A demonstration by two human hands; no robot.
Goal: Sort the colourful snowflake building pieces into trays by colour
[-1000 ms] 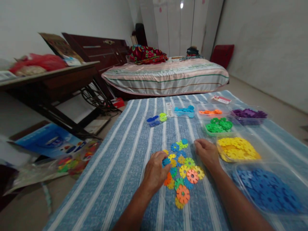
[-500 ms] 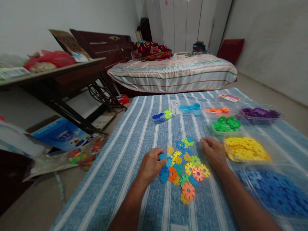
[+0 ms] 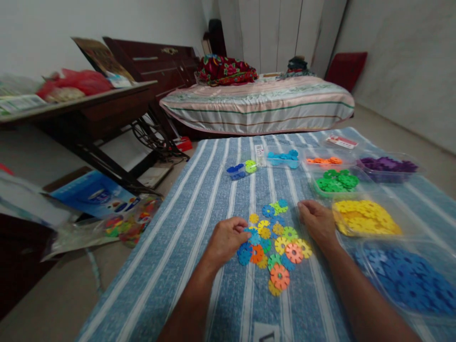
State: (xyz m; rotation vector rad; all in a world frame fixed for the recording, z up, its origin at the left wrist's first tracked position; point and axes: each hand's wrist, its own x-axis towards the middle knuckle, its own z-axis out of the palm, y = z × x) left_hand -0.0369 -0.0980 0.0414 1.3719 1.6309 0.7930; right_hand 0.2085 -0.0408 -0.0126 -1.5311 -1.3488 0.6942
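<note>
From the head camera we see our left hand (image 3: 225,240) with fingers curled, pinching a blue plastic snowflake disc (image 3: 249,231) at the edge of the flat, notched discs (image 3: 276,244) scattered on the striped woven cloth (image 3: 199,199). Our right hand (image 3: 317,222) rests loosely curled beside them, holding nothing.

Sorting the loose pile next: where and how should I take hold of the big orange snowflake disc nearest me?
Take the orange disc by its toothed rim, on its near-right edge, coming from above. It lies flat on the striped cloth, overlapping a yellow piece at its near-left, so a pinch across two notches should likely lift it cleanly. The right hand is closer.
</note>
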